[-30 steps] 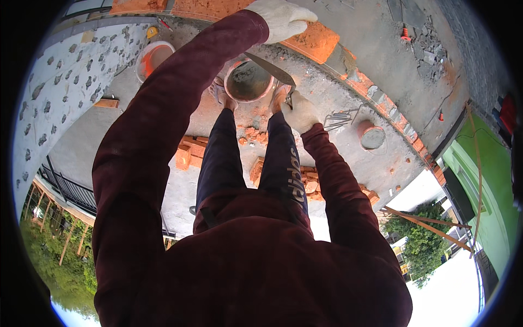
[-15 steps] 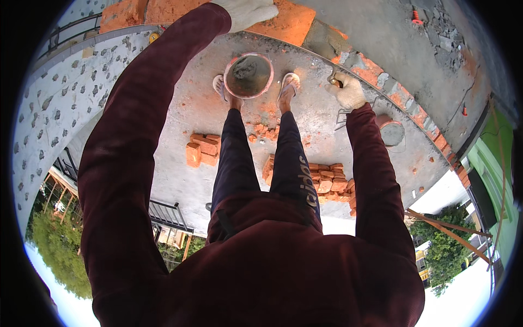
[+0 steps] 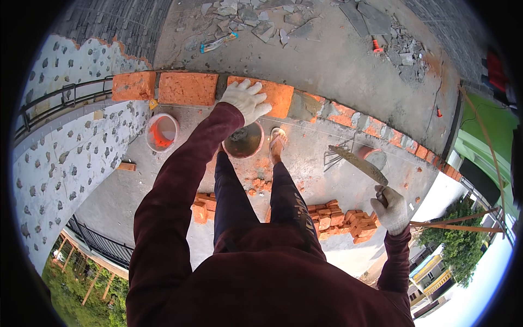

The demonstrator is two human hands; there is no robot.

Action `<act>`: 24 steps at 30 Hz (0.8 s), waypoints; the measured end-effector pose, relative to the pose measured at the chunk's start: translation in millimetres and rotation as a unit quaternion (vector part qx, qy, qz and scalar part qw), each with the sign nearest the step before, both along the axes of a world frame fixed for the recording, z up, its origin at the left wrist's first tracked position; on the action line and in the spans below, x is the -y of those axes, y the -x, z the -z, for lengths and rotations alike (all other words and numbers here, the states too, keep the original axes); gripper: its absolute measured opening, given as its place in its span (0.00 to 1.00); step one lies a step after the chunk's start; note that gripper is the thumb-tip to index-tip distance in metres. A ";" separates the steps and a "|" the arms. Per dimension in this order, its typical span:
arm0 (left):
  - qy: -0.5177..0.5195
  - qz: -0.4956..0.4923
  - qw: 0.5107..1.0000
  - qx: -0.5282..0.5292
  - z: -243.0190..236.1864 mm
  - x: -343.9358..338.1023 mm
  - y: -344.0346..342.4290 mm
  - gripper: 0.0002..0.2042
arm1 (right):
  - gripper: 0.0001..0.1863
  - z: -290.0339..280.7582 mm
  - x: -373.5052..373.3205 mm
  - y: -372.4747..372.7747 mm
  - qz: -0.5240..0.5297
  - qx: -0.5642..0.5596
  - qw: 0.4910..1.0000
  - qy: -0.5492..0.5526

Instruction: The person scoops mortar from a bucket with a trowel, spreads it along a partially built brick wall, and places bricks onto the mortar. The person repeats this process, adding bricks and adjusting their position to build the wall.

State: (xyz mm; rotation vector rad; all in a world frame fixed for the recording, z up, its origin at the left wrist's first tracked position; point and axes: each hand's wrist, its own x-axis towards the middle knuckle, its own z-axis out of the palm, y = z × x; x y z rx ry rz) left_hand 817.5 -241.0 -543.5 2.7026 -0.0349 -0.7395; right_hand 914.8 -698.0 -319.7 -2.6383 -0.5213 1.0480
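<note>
Head view, looking straight down past a dark red top and both legs at a wall going up. Left hand, in a white glove, rests flat on top of an orange brick in the upper middle of the frame, fingers spread out over it rather than wrapped round it. That brick sits in the top row next to 2 more bricks further left that look properly in line, with a grey mortar joint between them.

Right hand, also gloved, is out at the right of the frame with fingers closed round the handle of a trowel; the blade points up and left and is well clear of the wall.

To my eye the row is only partly done. To the right of the pressed brick the wall drops to a lower, rougher course, so plenty is left to lay there. Supplies don't look short: a bucket of mortar sits by the feet, an orange-and-white bucket is at upper left, and a pile of bricks lies at centre right.
</note>
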 end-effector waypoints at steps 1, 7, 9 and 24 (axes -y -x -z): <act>-0.003 -0.001 1.000 -0.016 -5.5 -1.1 -4.0 0.31 | 0.15 -6.3 -26.8 1.6 0.020 -0.009 1.000 -0.010; -0.017 0.043 0.992 -0.118 -23.5 -0.1 -4.9 0.54 | 0.18 147.0 -212.3 -46.8 -0.134 0.040 0.982 0.128; -0.032 0.072 0.990 -0.115 -23.4 0.7 -9.1 0.55 | 0.20 169.1 -272.0 -55.6 -0.207 0.023 0.957 0.204; 0.328 -0.115 0.899 -0.265 33.1 10.3 39.2 0.29 | 0.12 195.3 -479.6 12.2 -0.609 -0.059 0.770 0.181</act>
